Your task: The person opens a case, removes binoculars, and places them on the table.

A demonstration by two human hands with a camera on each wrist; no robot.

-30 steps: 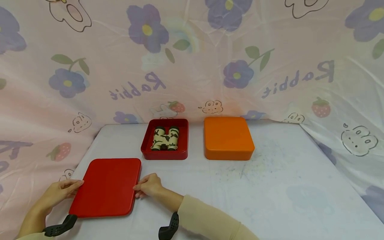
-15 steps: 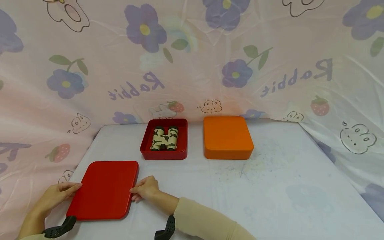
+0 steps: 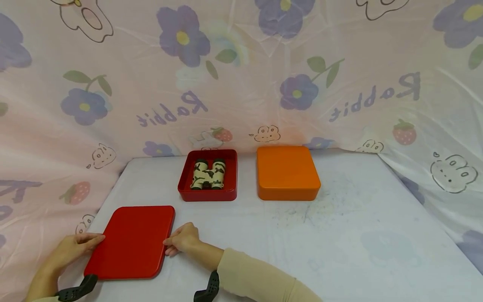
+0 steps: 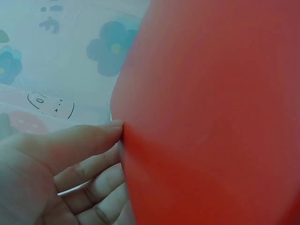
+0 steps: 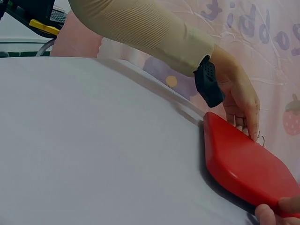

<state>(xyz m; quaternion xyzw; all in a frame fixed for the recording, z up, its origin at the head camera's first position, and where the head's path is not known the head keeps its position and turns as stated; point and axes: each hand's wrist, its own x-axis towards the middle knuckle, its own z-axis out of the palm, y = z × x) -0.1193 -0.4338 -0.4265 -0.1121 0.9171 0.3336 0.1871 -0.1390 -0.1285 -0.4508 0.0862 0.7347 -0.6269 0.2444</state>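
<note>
A flat red square lid (image 3: 130, 243) with rounded corners lies level at the front left of the table. My left hand (image 3: 69, 253) pinches its left edge; in the left wrist view the thumb tip meets the rim of the lid (image 4: 206, 108) and the other fingers are bent below. On the opposite edge, my right hand (image 3: 183, 240) grips with thumb and fingers. The right wrist view shows the lid (image 5: 248, 164) close over the table, with a dark shadow along its near side. Behind it stands a dark red box (image 3: 207, 196) without a cover, holding camouflage-patterned binoculars (image 3: 207, 174).
To the right of the red box sits an orange box (image 3: 287, 174), its smooth face up. White cloth covers the table (image 3: 339, 243), marked with smudges right of centre. A patterned curtain (image 3: 241, 84) rises along the back and both sides.
The red lid and both hands have come slightly nearer to me and a little left over the last second. Both hands keep their hold. The boxes and binoculars stay put.
</note>
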